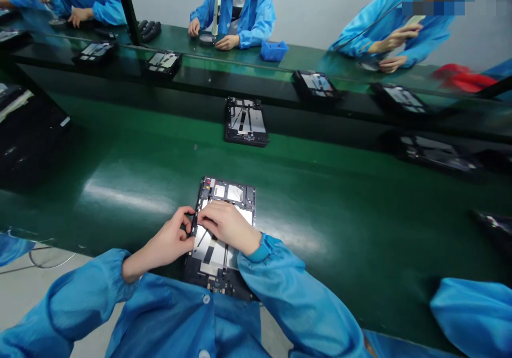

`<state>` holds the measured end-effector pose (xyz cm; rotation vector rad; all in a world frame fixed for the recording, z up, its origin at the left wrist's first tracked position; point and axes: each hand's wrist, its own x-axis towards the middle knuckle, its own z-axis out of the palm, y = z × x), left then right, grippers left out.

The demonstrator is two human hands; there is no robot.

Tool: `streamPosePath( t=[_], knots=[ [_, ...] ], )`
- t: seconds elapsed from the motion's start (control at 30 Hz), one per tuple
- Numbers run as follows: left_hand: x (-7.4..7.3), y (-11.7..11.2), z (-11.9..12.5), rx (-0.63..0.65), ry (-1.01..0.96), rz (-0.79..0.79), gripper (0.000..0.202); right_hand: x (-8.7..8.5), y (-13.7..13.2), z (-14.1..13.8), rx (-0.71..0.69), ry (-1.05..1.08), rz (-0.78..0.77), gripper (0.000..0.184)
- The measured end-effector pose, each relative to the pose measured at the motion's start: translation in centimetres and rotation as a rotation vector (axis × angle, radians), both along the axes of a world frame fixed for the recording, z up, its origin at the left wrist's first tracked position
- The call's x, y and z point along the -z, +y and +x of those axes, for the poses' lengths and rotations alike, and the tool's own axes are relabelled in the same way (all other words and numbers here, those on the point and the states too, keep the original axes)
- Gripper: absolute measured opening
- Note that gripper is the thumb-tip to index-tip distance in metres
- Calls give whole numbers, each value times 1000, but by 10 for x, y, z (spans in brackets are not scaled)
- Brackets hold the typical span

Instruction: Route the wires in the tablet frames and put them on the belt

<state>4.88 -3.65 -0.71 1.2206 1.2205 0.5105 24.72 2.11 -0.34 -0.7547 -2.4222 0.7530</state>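
An opened tablet chassis (224, 198) with silver plates and a dark frame lies on the green belt (340, 214) right in front of me. My left hand (170, 240) pinches at the chassis's left edge, fingers closed on a small dark part (194, 224). My right hand (226, 224) rests over the upper middle of the chassis, fingertips pressed together at the same left-edge spot. What the right fingers hold is hidden. Both arms wear blue sleeves.
Another opened tablet (246, 122) lies farther up the belt. More units (163, 62) sit on the raised dark shelf (256, 78) behind. Three people in blue coats work across the line; a blue tray (274, 51) sits there. A blue sleeve (472, 310) shows at lower right.
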Motion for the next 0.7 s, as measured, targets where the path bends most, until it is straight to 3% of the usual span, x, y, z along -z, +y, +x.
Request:
streamPosePath(
  t=[0.43,0.7],
  knots=[
    [-1,7,2,-45,20,-111,55,-1,6,2,29,16,-45,9],
    [-9,25,15,-140,24,-132,38,1,13,4,64,-16,-44,5]
  ],
)
